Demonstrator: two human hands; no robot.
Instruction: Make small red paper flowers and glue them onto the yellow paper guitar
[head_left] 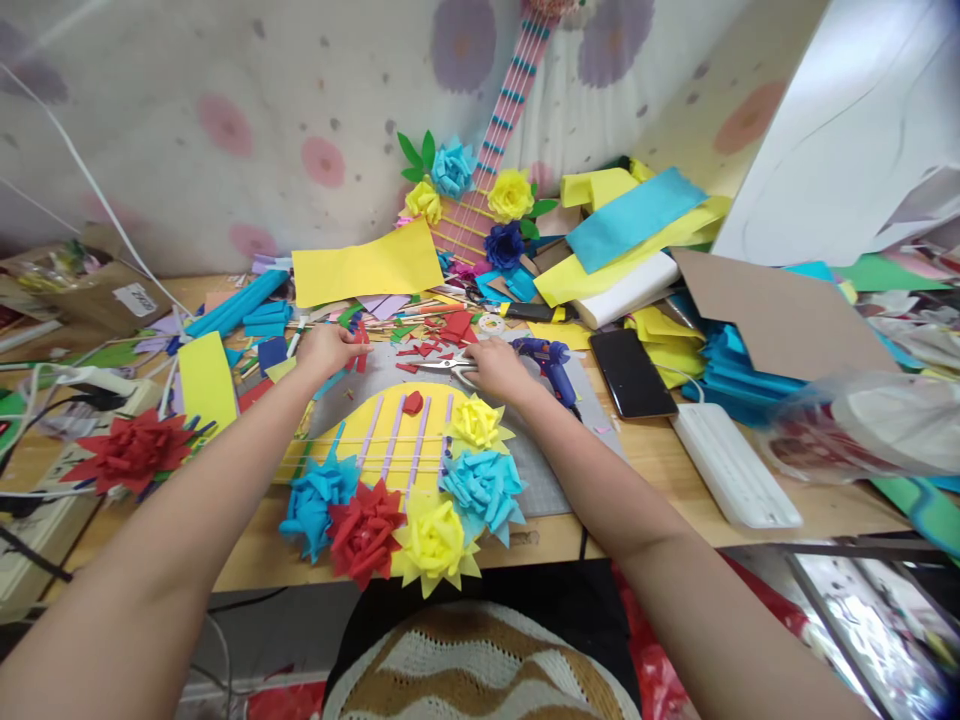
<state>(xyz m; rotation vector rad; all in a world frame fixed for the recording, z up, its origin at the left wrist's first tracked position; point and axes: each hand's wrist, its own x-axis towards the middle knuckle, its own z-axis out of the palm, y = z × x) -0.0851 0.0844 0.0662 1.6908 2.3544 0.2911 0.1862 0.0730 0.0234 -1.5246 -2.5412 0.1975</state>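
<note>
My left hand (324,350) is closed, its fingertips pinching a small red paper strip (361,350) over the cutting mat. My right hand (496,368) is closed around the handles of a pair of scissors (442,365), whose blades point left toward the red strip. Small red paper scraps (424,350) lie scattered beside the blades. Nearer my body rests a yellow paper guitar (375,425) with lilac strips, strings and paper flowers in blue, red and yellow along its lower edge. One red paper piece (413,402) lies on it.
A blue glue gun (551,362) and a black phone (634,373) lie right of my right hand. A white power strip (739,465) is farther right. A red paper flower (131,450) sits at the left. Coloured paper and a finished pink guitar (510,100) are behind.
</note>
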